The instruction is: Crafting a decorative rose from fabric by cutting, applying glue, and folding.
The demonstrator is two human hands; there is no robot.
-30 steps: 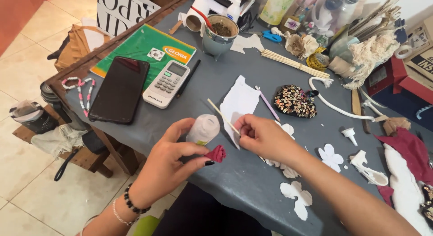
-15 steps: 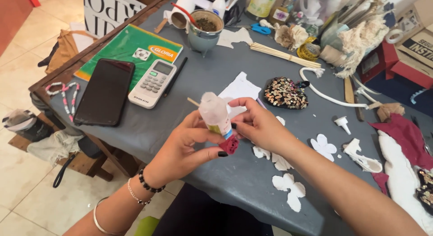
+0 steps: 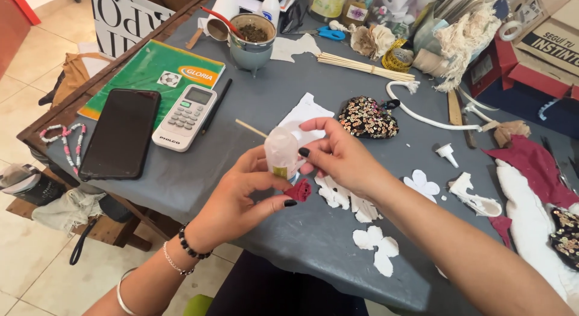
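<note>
Head view: both hands on a small translucent plastic glue bottle [image 3: 281, 153] above the grey worktop [image 3: 199, 177].
Since a second ago the bottle has been lifted off the worktop; left hand [image 3: 241, 192] pinches a dark red fabric flower [image 3: 300, 190] below it, right hand [image 3: 338, 153] grips the bottle's top.

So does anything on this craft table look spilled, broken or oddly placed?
Nothing looks spilled or broken. One oddity: the small white nozzle cap lies alone on the grey table, away from the glue bottle that both hands are on.
</note>
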